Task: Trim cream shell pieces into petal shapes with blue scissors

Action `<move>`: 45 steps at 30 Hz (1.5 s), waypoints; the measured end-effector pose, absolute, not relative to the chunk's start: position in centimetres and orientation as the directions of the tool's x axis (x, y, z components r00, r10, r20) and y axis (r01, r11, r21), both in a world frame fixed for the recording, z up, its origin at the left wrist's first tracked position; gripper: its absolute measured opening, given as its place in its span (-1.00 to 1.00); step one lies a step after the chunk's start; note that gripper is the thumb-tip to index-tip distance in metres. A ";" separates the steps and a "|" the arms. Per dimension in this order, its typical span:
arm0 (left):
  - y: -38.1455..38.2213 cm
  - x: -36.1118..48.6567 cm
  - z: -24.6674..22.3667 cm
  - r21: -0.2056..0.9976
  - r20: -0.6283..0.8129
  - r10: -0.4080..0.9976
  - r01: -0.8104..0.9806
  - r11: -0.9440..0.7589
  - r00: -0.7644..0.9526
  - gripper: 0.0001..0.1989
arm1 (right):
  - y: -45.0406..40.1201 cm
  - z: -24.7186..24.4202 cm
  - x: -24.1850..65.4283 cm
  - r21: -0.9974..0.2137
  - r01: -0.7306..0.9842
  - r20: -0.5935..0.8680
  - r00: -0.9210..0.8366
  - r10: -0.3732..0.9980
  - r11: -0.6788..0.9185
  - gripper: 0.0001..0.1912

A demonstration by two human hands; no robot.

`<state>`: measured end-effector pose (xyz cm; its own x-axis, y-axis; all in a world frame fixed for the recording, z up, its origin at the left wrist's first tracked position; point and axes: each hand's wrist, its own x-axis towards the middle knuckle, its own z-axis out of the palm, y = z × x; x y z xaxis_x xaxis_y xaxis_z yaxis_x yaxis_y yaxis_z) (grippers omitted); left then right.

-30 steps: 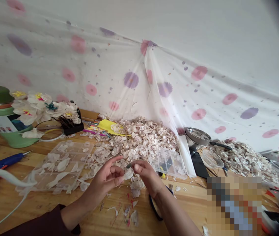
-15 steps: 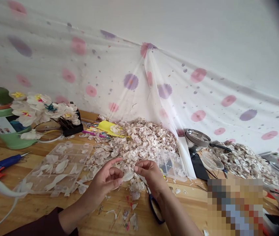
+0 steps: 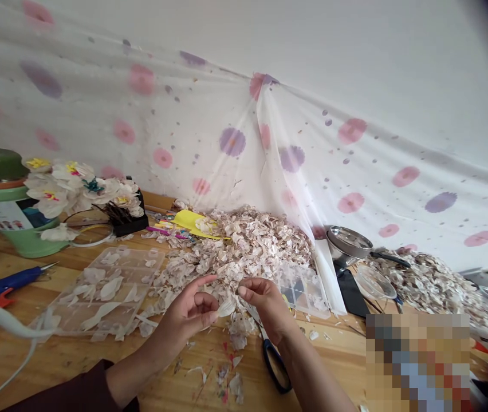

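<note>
A thin, whitish, translucent petal [image 3: 227, 306] is pinched at the thumb of my left hand [image 3: 192, 309], whose index finger stretches out above it. Just to its right, my right hand [image 3: 263, 303] is closed in a pinch; what lies between its fingertips, if anything, is too small to tell. Scissors with dark blue handles [image 3: 276, 366] lie on the table under my right wrist, their blades partly hidden by the hand. Behind both hands rises a large heap of dried, pale petals [image 3: 244, 243].
To the left lie a clear compartment box [image 3: 98, 292] with loose petals and a blue glue gun [image 3: 7, 286]. White handmade flowers [image 3: 85, 186] stand near a green bucket [image 3: 33, 240]. A second clear box [image 3: 302, 289], a steel pan [image 3: 349, 240] and another petal heap [image 3: 433, 280] are at right.
The view has shifted slightly, so everything appears a little further right. Both hands keep nearly the same pose, with the petal still at my left fingertips.
</note>
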<state>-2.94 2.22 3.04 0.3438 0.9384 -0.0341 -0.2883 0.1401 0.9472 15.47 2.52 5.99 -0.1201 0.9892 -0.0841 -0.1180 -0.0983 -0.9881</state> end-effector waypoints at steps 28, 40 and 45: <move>2.3 -2.5 2.0 0.891 -0.080 0.933 -0.395 0.225 0.351 -0.34 | 1.9 5.3 15.0 -0.997 -0.062 -0.044 -0.073 0.996 -0.049 -0.56; 2.0 -2.4 1.9 0.886 -0.070 0.917 -0.399 0.238 0.393 -0.38 | 1.4 5.8 14.7 -0.999 0.018 -0.034 -0.153 0.988 -0.031 -0.48; 1.9 -2.4 1.9 0.881 -0.066 0.915 -0.407 0.241 0.398 -0.39 | 1.4 5.8 14.8 -0.999 0.031 -0.020 -0.162 0.987 -0.015 -0.43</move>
